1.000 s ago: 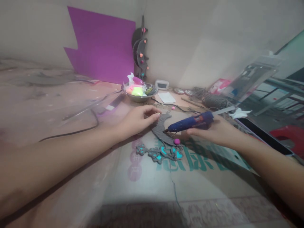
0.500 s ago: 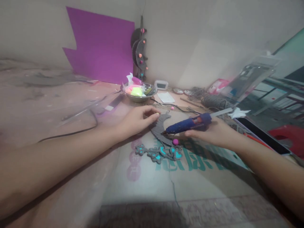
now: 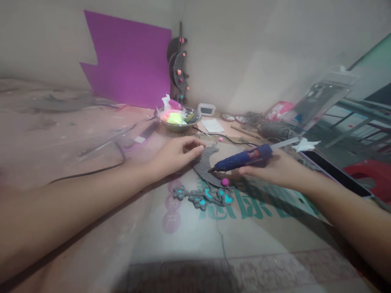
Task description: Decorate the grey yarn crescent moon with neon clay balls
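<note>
A grey crescent moon (image 3: pixel 204 165), apparently wrapped in yarn, lies on the printed board. At its upper left edge my left hand (image 3: pixel 175 156) pinches with thumb and forefinger; a small pale yellow spot shows at the fingertips. My right hand (image 3: pixel 282 169) is wrapped round a blue hot glue gun (image 3: pixel 241 160) with a clear glue stick out of its back. The nozzle points left and meets the moon's lower middle. A magenta ball (image 3: pixel 225 182) sits at the moon's lower right end. Below it lie grey-edged shapes with turquoise centres (image 3: pixel 201 200).
Behind the hands stands a metal bowl (image 3: pixel 179 127) of bright clay packs. A black cord (image 3: pixel 226 140), a pink bead (image 3: pixel 220 139), grey yarn (image 3: pixel 276 132) and a small white clock (image 3: pixel 206 109) lie around. A phone (image 3: pixel 336 173) is at right; a purple sheet (image 3: pixel 131 61) leans on the wall.
Hands, glue gun and moon keep nearly the same places. The glue gun's nozzle stays at the moon, and the whole view has shifted slightly.
</note>
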Demonstrator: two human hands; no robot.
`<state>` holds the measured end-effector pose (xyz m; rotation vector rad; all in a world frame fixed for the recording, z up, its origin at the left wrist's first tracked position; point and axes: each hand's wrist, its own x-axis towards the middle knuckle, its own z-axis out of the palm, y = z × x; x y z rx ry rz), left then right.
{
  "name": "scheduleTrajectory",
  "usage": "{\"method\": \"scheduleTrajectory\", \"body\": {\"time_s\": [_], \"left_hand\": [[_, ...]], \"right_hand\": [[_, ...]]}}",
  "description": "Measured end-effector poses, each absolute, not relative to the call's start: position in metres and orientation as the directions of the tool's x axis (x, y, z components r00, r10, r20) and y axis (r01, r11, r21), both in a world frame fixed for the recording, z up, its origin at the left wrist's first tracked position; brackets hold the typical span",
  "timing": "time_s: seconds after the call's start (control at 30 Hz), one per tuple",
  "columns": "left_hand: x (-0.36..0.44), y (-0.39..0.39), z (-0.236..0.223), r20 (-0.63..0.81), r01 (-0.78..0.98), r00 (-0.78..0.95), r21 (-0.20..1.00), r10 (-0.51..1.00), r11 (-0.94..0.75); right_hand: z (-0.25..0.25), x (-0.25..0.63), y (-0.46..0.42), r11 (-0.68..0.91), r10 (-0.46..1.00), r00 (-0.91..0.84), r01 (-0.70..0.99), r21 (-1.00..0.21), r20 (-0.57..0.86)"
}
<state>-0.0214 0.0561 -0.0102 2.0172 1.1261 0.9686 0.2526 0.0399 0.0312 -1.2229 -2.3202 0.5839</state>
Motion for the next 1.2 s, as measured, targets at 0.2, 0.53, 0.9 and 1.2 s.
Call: {"method": "scheduleTrajectory", "body": {"time_s": [0.2, 0.53, 0.9, 1.2], "left_hand": [[-0.021, 0.056, -0.010, 0.303, 0.416, 0.374, 0.790, 0.876, -0.451], [-0.022, 0.057, -0.012, 0.308, 0.412, 0.384, 0.787, 0.871, -0.459], [-0.022, 0.057, -0.012, 0.317, 0.399, 0.379, 0.792, 0.870, -0.462], [-0.022, 0.057, -0.013, 0.307, 0.379, 0.383, 0.808, 0.871, -0.451]], "right_hand": [[0.029, 0.254, 0.039, 0.479, 0.865, -0.471, 0.680, -0.554, 0.170], [0.033, 0.248, 0.039, 0.520, 0.848, -0.475, 0.660, -0.542, 0.234], [0.033, 0.252, 0.038, 0.487, 0.861, -0.478, 0.675, -0.555, 0.174], [0.040, 0.252, 0.042, 0.432, 0.880, -0.449, 0.628, -0.647, 0.152]]}}
